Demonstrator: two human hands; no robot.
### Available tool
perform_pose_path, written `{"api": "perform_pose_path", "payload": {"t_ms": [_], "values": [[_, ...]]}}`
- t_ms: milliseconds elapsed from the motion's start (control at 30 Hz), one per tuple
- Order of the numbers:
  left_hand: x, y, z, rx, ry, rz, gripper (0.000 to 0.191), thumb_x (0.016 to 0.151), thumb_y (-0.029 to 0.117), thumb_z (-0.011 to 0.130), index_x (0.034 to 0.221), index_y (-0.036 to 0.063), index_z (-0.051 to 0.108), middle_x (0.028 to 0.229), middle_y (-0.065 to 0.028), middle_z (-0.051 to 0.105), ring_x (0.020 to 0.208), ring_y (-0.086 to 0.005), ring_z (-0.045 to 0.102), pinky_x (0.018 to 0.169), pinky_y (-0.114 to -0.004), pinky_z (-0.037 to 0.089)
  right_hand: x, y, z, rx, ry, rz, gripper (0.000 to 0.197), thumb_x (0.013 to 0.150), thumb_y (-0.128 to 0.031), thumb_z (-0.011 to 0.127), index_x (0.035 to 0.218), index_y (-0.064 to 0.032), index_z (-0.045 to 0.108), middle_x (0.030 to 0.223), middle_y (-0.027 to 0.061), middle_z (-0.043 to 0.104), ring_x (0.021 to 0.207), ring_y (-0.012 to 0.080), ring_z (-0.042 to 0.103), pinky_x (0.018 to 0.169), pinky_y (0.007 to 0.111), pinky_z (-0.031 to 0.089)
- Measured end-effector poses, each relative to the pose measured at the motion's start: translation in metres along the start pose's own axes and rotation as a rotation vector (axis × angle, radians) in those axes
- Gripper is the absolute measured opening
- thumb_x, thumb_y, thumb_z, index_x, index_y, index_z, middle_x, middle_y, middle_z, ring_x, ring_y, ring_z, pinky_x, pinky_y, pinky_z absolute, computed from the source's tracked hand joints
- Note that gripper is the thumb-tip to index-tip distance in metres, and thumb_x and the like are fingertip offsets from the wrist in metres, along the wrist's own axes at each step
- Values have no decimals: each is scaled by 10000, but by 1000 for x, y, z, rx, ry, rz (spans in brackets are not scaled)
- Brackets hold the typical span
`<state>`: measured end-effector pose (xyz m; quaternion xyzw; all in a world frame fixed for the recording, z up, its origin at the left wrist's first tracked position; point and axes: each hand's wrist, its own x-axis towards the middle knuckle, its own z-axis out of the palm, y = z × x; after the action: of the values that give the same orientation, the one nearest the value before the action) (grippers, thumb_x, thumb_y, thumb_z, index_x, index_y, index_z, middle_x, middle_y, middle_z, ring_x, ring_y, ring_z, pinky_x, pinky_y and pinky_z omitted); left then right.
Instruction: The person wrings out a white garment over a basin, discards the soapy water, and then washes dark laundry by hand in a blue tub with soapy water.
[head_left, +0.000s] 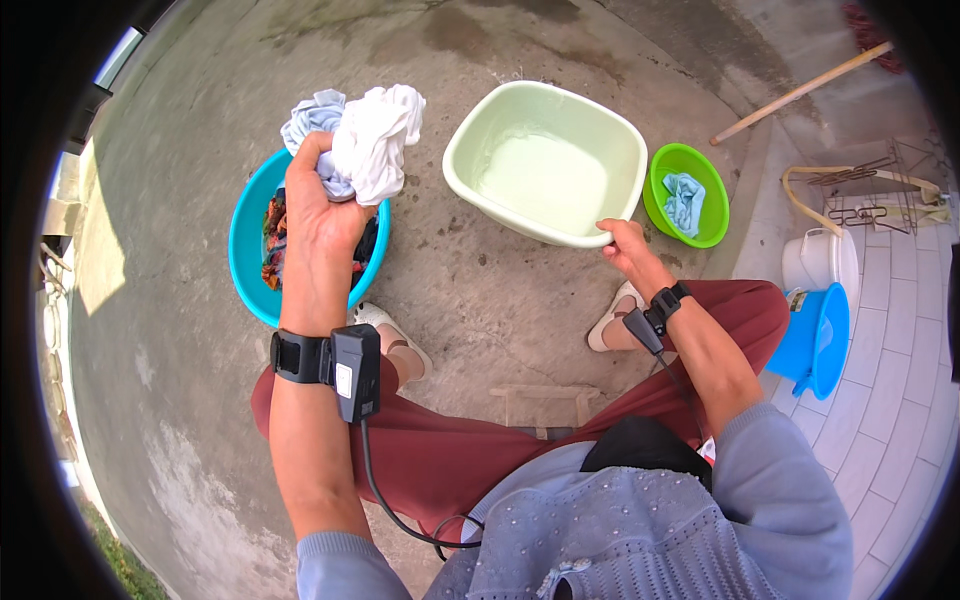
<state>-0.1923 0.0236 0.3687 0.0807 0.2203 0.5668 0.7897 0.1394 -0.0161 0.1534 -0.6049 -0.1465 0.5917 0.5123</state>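
Note:
My left hand (326, 214) grips a bunched white cloth (379, 142) and a light blue cloth (315, 120), raised above a turquoise basin (251, 262). Patterned and dark fabrics (274, 247) lie in that basin, partly hidden by my forearm. With my right hand (630, 244) I hold the near right rim of a pale green plastic tub (547, 161). The tub looks tilted, and whitish liquid seems to cover its bottom. Just right of it, a bright green basin (712, 225) contains a crumpled light blue cloth (684, 204).
A blue bucket (810, 345) and a white lidded bucket (817, 259) stand at the right on pale tiles (892, 375). Behind them are a hose (806, 171) and a wire rack (885, 195). A wooden pole (802, 91) leans at upper right. Concrete floor (465, 315) spreads around my feet.

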Motion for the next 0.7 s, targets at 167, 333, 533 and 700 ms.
{"api": "perform_pose_path", "payload": {"t_ms": [167, 333, 533, 700], "values": [[-1, 2, -3, 39, -8, 0, 384, 687, 8, 466, 1068, -40, 476, 1026, -149, 559, 900, -285, 562, 739, -388, 485, -25, 18, 16, -22, -55, 115, 287, 730, -9, 509, 983, 111, 447, 750, 107, 502, 453, 89, 377, 310, 191, 245], [2, 3, -4, -45, -39, -38, 445, 697, 61, 503, 1125, -46, 443, 1095, -187, 519, 996, -340, 515, 888, -456, 408, 0, 4, 48, 77, -294, 222, 382, 761, -24, 464, 1100, 115, 356, 921, 241, 529, 636, 291, 609, 259, 165, 259], [3, 4, -5, 4, -34, -21, 441, 690, 43, 485, 1121, -48, 446, 1087, -175, 529, 974, -318, 529, 850, -432, 433, 21, -5, 29, 277, -407, 317, 414, 810, -51, 392, 1182, 83, 268, 1076, 295, 460, 733, 408, 599, 256, 148, 270], [-4, 5, -5, 37, 8, -6, 429, 688, 28, 467, 1110, -47, 453, 1074, -159, 542, 948, -297, 545, 821, -410, 455, 11, 11, 30, 252, -378, 331, 432, 808, -42, 422, 1186, 79, 253, 1056, 304, 466, 753, 390, 601, 247, 144, 290]]}}
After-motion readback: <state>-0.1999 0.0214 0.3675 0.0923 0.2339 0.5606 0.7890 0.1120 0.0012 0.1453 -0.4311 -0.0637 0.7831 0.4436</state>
